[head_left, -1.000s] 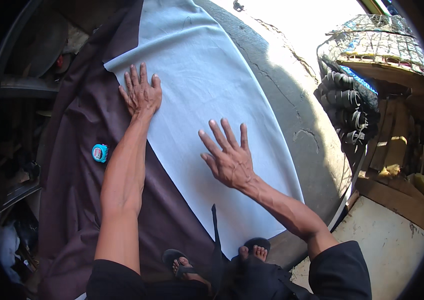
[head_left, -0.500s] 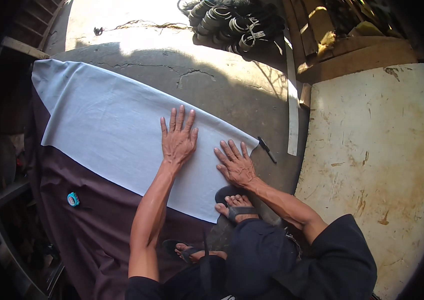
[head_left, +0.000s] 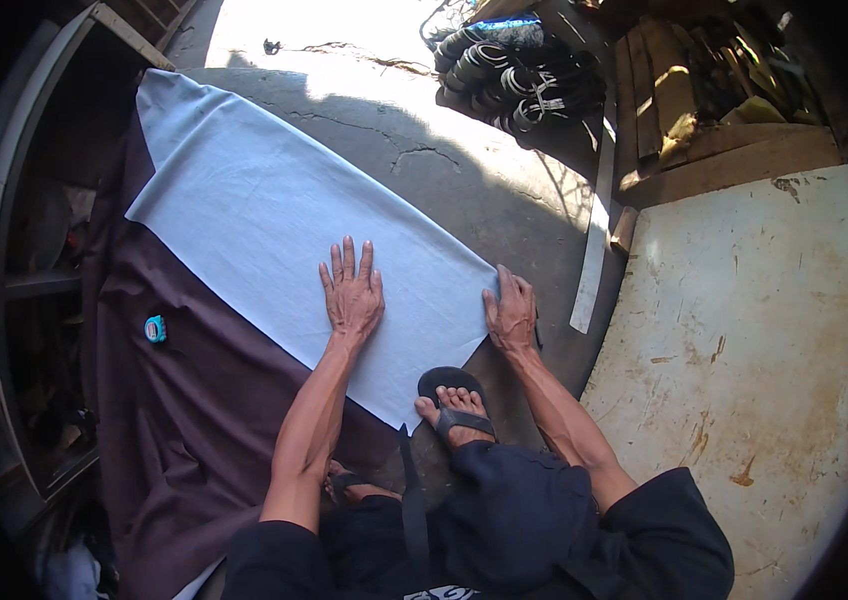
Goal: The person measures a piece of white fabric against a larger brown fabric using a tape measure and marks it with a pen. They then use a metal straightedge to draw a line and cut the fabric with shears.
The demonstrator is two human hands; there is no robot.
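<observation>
Item one: your left hand (head_left: 352, 296) lies flat, palm down, fingers spread and pointing away from you, pressed on the pale blue-grey cloth (head_left: 274, 220). It grips nothing.

Item two: your right hand (head_left: 512, 315) rests at the near right corner of that cloth, fingers loosely together and bent over the edge, touching it; you cannot tell from here whether the fingers pinch the edge or only press it.

Item three: the pale cloth, a long sheet, runs from the far left down toward your feet. Its left part lies over a dark purple-brown fabric (head_left: 194, 400); its right part lies on the cracked concrete floor (head_left: 464, 170).

Item four: a small blue tape measure (head_left: 155, 328) sits on the dark fabric, well apart from your left hand.

Item five: your sandalled foot (head_left: 454, 405) stands just beside the cloth's near edge, between your forearms.

Item six: a pale flat strip (head_left: 596, 245) lies on the floor near your right hand; a stained metal sheet (head_left: 764, 340) lies beyond it; coiled black hoses (head_left: 514, 80) sit at the far side.
</observation>
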